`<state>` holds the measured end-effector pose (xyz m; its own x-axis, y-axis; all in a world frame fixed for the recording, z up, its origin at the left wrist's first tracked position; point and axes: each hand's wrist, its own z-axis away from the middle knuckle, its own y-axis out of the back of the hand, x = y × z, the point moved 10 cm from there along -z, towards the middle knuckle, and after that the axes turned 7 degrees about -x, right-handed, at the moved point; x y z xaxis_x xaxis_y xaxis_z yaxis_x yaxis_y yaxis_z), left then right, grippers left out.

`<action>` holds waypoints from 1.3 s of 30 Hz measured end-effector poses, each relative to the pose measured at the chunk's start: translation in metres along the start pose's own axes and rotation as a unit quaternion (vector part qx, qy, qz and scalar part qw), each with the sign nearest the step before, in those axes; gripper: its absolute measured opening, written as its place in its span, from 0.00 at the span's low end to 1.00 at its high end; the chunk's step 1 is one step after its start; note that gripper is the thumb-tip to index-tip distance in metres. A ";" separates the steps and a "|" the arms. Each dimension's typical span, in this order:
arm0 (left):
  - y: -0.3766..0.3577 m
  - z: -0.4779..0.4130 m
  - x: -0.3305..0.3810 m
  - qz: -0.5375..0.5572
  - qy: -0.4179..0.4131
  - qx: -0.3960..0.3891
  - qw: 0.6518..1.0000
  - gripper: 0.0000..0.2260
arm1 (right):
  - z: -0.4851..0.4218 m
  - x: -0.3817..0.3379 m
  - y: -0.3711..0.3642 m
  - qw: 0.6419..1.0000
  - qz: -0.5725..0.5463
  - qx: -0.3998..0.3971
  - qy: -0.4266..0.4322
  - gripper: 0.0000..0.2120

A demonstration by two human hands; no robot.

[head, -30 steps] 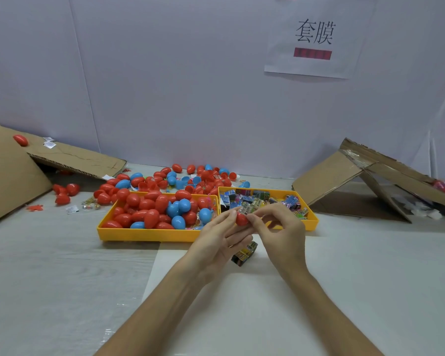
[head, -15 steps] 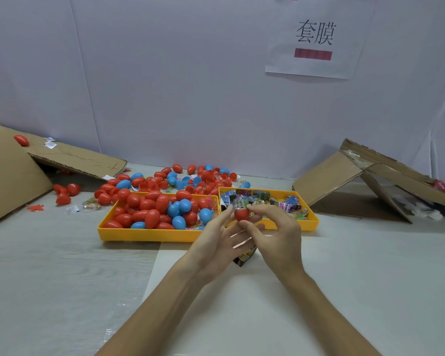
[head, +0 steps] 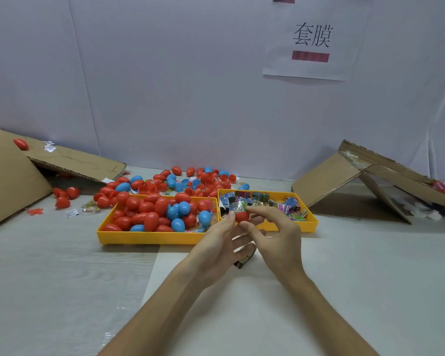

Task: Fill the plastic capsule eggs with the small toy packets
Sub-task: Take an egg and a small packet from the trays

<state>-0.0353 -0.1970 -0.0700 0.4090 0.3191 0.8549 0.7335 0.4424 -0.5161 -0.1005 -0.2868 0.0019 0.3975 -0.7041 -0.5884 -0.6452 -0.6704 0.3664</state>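
Observation:
A red capsule half (head: 242, 216) with a small toy packet (head: 238, 206) sticking out of its top is held up in front of the trays. My left hand (head: 220, 242) pinches it from the left with straightened fingers, and my right hand (head: 275, 235) pinches it from the right with thumb and forefinger. Behind the hands, a yellow tray (head: 149, 236) holds several red and blue capsule eggs. A second yellow tray (head: 311, 222) to its right holds several colourful toy packets.
Loose red and blue eggs (head: 180, 179) lie heaped behind the trays. One dark packet (head: 244, 259) lies on the table under my hands. Cardboard sheets lean at the left (head: 10, 181) and right (head: 350, 181). A white wall with a paper sign (head: 314, 39) closes the back.
The hands rose slightly and the capsule now shows a packet poking out of its top; my right fingers have shifted from covering the egg to pinching it.

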 end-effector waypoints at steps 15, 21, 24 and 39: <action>0.002 0.000 -0.002 -0.008 0.007 0.031 0.999 0.20 | 0.000 0.007 0.002 0.999 -0.017 0.006 -0.033 0.15; 0.003 0.000 -0.003 -0.015 0.008 0.039 0.999 0.19 | 0.001 0.005 0.004 1.000 -0.012 0.012 -0.020 0.16; 0.004 0.000 0.003 -0.062 -0.011 0.056 0.996 0.18 | 0.001 0.004 0.004 1.000 0.003 0.015 -0.011 0.16; 0.007 0.006 0.010 -0.049 -0.025 0.075 0.996 0.11 | 0.000 -0.004 0.001 0.999 0.035 0.000 0.039 0.17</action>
<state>-0.0294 -0.1856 -0.0651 0.3086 0.3077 0.9001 0.6784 0.5920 -0.4350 -0.1021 -0.2846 0.0046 0.4008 -0.7654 -0.5036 -0.6727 -0.6190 0.4055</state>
